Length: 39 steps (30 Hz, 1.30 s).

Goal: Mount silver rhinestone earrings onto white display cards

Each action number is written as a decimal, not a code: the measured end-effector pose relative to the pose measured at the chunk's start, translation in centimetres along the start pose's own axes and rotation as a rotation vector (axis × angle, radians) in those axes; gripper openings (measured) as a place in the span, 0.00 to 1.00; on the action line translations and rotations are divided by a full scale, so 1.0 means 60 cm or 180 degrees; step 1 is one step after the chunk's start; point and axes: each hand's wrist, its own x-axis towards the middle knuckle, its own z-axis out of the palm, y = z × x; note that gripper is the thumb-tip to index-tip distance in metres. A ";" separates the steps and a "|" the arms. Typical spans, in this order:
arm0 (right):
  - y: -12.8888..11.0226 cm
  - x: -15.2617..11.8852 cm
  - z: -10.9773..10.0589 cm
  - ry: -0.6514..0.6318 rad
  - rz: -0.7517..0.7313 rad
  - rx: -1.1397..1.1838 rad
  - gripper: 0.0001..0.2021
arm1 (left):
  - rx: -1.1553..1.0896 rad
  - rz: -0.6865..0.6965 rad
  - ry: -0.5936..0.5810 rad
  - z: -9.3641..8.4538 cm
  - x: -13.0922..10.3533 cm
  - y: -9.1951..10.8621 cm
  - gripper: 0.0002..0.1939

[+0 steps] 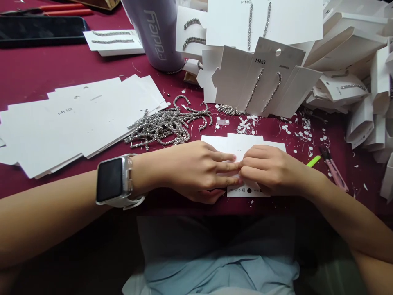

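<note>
My left hand (196, 170), with a watch (112, 180) on its wrist, lies over a white earring card (242, 141) at the table's front edge. Its fingers are stretched out and apart, their tips resting on the card. From the other side my right hand (272, 168) meets them, its fingers curled together against the card beside the left fingertips. Whatever those right fingers pinch is hidden. Small printed symbols show along the card's near edge. Just beyond my left hand lies a tangled heap of silvery chain-like earrings (166, 127).
A stack of flat cards (46, 123) lies left. A lilac tumbler (158, 37), finished cards with earrings (267, 78) and a pile of folded cards (362, 37) stand behind. White scraps (245, 123) litter the cloth. A pink-handled cutter (336, 172) lies right; a phone (43, 30), far left.
</note>
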 end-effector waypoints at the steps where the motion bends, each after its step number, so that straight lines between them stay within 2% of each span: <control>1: -0.001 0.001 0.001 0.0010 0.0006 -0.0051 0.14 | -0.0014 -0.0007 0.0000 0.000 0.000 0.000 0.17; 14: -0.022 0.010 0.000 0.0117 -0.0108 -0.0815 0.14 | -0.0091 -0.0002 0.0100 -0.001 0.003 0.002 0.14; 24: -0.023 0.007 -0.001 0.0110 -0.0111 -0.0908 0.13 | -0.0056 -0.0008 0.0080 0.000 0.002 0.001 0.14; 31: -0.019 0.003 -0.008 -0.0077 -0.0155 -0.1046 0.12 | -0.0060 -0.0012 -0.0074 0.000 0.000 0.000 0.15; 39: -0.025 0.002 -0.008 -0.0077 -0.0116 -0.1088 0.12 | -0.0110 0.0012 0.0011 0.003 0.000 0.000 0.15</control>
